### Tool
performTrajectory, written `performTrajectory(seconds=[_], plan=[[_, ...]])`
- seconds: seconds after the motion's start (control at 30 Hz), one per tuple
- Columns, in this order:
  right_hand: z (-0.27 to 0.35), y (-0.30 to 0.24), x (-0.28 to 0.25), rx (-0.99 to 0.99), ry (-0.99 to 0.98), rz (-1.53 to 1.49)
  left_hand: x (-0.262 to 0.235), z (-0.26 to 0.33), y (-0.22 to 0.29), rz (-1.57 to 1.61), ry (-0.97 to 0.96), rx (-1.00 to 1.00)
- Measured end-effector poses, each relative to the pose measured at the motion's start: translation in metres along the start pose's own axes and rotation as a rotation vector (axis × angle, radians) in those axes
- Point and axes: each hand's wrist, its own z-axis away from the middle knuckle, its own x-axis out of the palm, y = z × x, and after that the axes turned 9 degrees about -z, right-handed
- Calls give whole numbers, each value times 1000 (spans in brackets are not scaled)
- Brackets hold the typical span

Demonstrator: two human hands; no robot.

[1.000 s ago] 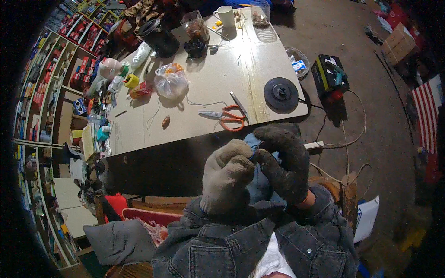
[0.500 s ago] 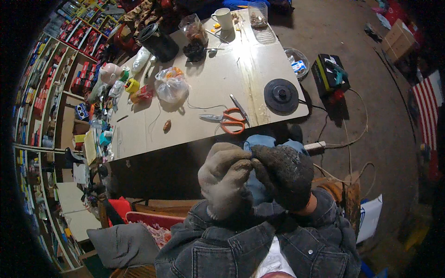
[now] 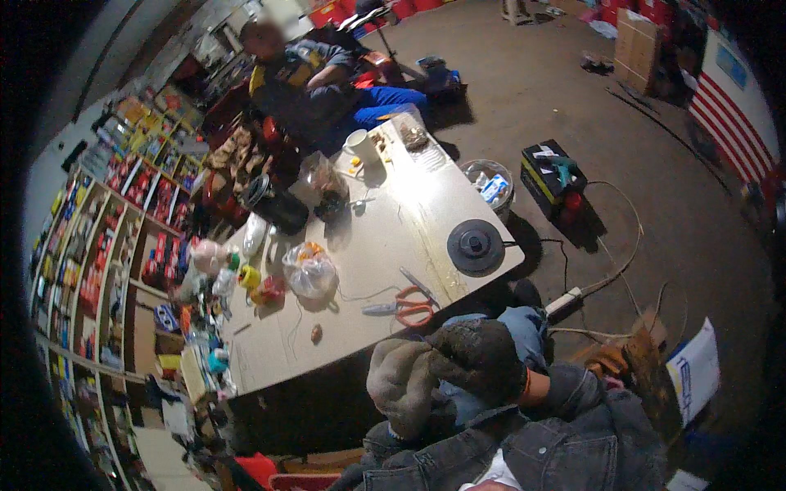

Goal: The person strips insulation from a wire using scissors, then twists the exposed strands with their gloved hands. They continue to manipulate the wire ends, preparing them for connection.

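My left hand (image 3: 401, 380), in a pale grey work glove, and my right hand (image 3: 479, 356), in a darker, soiled glove, are closed and meet fingertip to fingertip above my lap. Whatever is pinched between them is too small to make out. Just beyond, at the table's near edge, lie orange-handled scissors (image 3: 415, 309) and a slim metal tool (image 3: 419, 284). A small brown piece (image 3: 317, 333) rests farther left on the table (image 3: 377, 254), close to a thin loose thread. A knotted clear plastic bag (image 3: 310, 272) with something orange inside sits behind it.
A round black appliance base (image 3: 476, 247) stands at the table's right corner. A white mug (image 3: 360, 146) and a black container (image 3: 277, 206) stand toward the back. A battery-like black box (image 3: 553, 182) and a power strip (image 3: 563, 304) with cords lie on the floor. Beyond the table sits another person (image 3: 303, 82).
My view has tilted upward, bringing the seated person and more floor into sight. Both hands stay together, now lower in the picture, and the things on the table appear to lie as before.
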Motion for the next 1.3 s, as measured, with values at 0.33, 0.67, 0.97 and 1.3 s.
performTrajectory(seconds=[0.33, 0.67, 0.97, 1.3], plan=[[3, 5, -4, 11, -114, 58, -1, 3, 3, 381, -24, -346], [-3, -1, -20, 61, -185, -115, -10, 7, -23, 449, -447, -298], [-6, 15, -21, 435, -170, -678, 1, -1, -9, 254, -587, -254], [-14, 1, -37, 576, -167, -614, 1, -2, 4, 645, -339, -470]])
